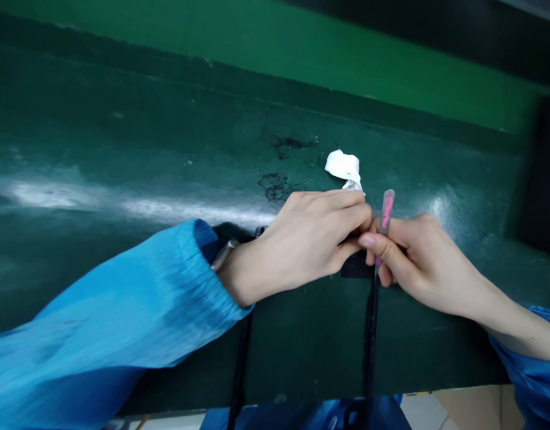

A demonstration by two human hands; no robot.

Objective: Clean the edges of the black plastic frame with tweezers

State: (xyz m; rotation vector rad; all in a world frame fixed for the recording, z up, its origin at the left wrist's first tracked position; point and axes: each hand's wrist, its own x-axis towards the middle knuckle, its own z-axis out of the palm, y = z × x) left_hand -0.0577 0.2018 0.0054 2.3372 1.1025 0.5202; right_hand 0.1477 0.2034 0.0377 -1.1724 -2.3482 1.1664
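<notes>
My left hand [301, 239] lies closed over a small black part [353, 266] on the dark green table [122, 149], its fingertips pinched against the part's top. My right hand [413, 260] meets it from the right, fingers curled round a slim grey tool with a pink label [386, 212] that sticks up between the two hands. Two black straps or cables [371, 334] run from under the hands down over the table's near edge. Most of the black part is hidden by my fingers. Both arms wear blue sleeves.
A crumpled white wipe [344, 166] lies just beyond my left hand. Loose black thread scraps [277, 185] sit on the table to its left. A bright green wall or ledge [301, 42] bounds the far side. A dark object [541, 179] stands at the right edge.
</notes>
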